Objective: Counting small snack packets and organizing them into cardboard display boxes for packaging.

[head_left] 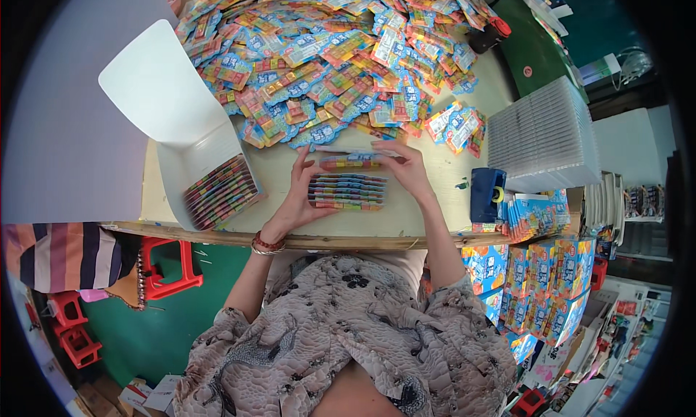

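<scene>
In front of me on the table, several small colourful blister packs (pixel 348 192) stand together in a neat row. My left hand (pixel 299 201) curls around the left end of this row, thumb at its near side and fingers reaching to the far side. Just beyond the row, another blister pack (pixel 350 161) is tilted up. My right hand (pixel 404 171) pinches its right end, and my left fingertips are near its left end. To the left, a white box (pixel 168 172) with its lid up holds a similar row of packs (pixel 222 191).
A big loose heap of packs (pixel 326 62) covers the far table. At right are a blue tape dispenser (pixel 487 194), a tall stack of pale plastic trays (pixel 540 138) and a dark red-topped container (pixel 491 35). Printed boxes (pixel 540 272) stand below; a red stool (pixel 170 268) is at left.
</scene>
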{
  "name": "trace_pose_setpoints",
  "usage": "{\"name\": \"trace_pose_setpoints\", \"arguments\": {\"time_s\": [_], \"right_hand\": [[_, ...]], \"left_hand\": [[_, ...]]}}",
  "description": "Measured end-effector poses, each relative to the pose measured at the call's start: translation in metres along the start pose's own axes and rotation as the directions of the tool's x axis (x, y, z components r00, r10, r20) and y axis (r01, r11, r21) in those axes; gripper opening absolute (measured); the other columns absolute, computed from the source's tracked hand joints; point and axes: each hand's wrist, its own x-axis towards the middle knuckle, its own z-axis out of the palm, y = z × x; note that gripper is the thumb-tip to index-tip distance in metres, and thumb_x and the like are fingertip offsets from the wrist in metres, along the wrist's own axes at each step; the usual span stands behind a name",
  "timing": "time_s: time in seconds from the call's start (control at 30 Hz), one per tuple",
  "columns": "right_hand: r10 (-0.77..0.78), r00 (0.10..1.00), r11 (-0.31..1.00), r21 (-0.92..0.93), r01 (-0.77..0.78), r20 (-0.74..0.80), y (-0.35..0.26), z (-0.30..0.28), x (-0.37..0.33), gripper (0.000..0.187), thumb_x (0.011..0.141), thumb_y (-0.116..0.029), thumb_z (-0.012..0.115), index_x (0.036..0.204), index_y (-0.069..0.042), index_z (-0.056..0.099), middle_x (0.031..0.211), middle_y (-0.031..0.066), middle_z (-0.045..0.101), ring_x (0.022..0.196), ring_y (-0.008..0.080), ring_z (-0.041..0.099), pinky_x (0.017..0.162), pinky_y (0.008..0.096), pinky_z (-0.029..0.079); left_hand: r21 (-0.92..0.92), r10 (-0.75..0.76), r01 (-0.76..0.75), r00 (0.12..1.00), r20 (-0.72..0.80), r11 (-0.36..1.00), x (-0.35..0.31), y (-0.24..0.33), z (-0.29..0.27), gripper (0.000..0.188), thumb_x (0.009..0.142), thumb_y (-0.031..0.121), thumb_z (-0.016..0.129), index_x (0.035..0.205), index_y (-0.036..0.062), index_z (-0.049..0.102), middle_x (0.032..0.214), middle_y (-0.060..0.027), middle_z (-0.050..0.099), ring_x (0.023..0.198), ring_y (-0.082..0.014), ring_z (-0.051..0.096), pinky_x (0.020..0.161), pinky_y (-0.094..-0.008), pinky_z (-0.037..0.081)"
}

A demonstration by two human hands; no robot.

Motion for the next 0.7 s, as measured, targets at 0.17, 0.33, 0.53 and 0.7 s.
{"name": "trace_pose_setpoints", "arguments": {"time_s": [0.17, 0.33, 0.53, 0.7], "right_hand": [[0.032, 0.998, 0.995, 0.100, -0.027, -0.057, 0.002, 0.008, -0.005, 0.031, 0.083, 0.005, 0.063, 0.112, -0.006, 0.065, 0.123, 0.0060, 0.058, 0.101, 0.0125, 0.060, 0.077, 0.0251, 0.055], [-0.030, 0.991, 0.999, 0.040, 0.035, -0.129, 0.018, 0.006, -0.001, 0.030, 0.084, 0.006, 0.061, 0.112, -0.003, 0.063, 0.117, 0.0056, 0.060, 0.097, 0.0118, 0.061, 0.081, 0.0254, 0.054], [-0.031, 0.999, 1.000, 0.002, 0.031, -0.015, 0.014, -0.003, -0.004, 0.020, 0.086, 0.004, 0.058, 0.104, 0.000, 0.066, 0.096, 0.0035, 0.067, 0.089, 0.0108, 0.062, 0.078, 0.0242, 0.051], [0.082, 0.939, 0.990, 0.083, -0.116, 0.333, -0.002, -0.012, -0.018, 0.018, 0.090, -0.006, 0.058, 0.105, -0.001, 0.067, 0.092, 0.0027, 0.068, 0.083, 0.0086, 0.062, 0.073, 0.0240, 0.051]], "left_hand": [[-0.063, -0.011, 0.014, 0.999, 0.046, 0.998, -0.001, -0.011, -0.001, 0.077, 0.060, 0.014, 0.087, 0.121, 0.0156, 0.041, 0.152, -0.0173, 0.007, 0.133, -0.0379, 0.030, 0.105, -0.0446, 0.038], [-0.268, -0.152, 0.175, 0.983, 0.105, 0.947, 0.001, -0.004, -0.001, 0.078, 0.060, 0.014, 0.088, 0.122, 0.0146, 0.041, 0.152, -0.0175, 0.010, 0.135, -0.0357, 0.029, 0.105, -0.0436, 0.038], [0.056, 0.009, -0.004, 0.997, -0.083, 0.998, 0.005, 0.002, 0.004, 0.107, 0.055, 0.015, 0.090, 0.141, 0.0101, 0.026, 0.149, -0.0177, 0.016, 0.131, -0.0276, 0.036, 0.103, -0.0391, 0.040], [-0.190, -0.056, 0.059, 0.998, 0.023, 0.980, 0.003, -0.003, 0.002, 0.114, 0.055, 0.017, 0.090, 0.144, 0.0077, 0.021, 0.129, -0.0146, 0.035, 0.115, -0.0287, 0.044, 0.101, -0.0372, 0.039]]}}
